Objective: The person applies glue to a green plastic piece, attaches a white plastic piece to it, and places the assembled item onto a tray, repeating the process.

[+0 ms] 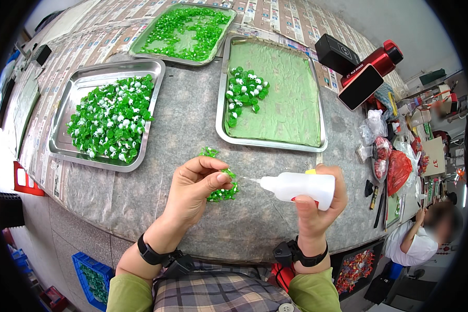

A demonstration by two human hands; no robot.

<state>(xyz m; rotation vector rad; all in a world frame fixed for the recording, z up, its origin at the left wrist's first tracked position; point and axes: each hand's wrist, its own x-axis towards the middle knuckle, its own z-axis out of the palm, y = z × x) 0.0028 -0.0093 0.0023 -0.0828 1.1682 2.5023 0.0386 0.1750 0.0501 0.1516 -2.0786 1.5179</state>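
Observation:
My left hand [195, 190] is closed in a pinch on a small green plastic piece [228, 172], partly hidden by the fingertips. My right hand [322, 203] is wrapped round a white squeeze bottle [301, 188] lying nearly level. Its thin nozzle points left and ends close to the pinched piece; whether they touch I cannot tell. Under and beside my left fingers lies a small heap of loose green pieces [222, 194] on the grey table covering [177, 114]. Beyond my hands, a metal tray [317, 117] lined with green holds a cluster of green and white pieces [244, 91] at its left.
At left stands a metal tray [57, 140] heaped with green and white pieces; another tray [135, 49] of green pieces sits at the back. A phone [360, 87], a red flask [374, 62], a black box [337, 54] and plastic bags [399, 171] are at right. A co-worker [413, 239] sits far right.

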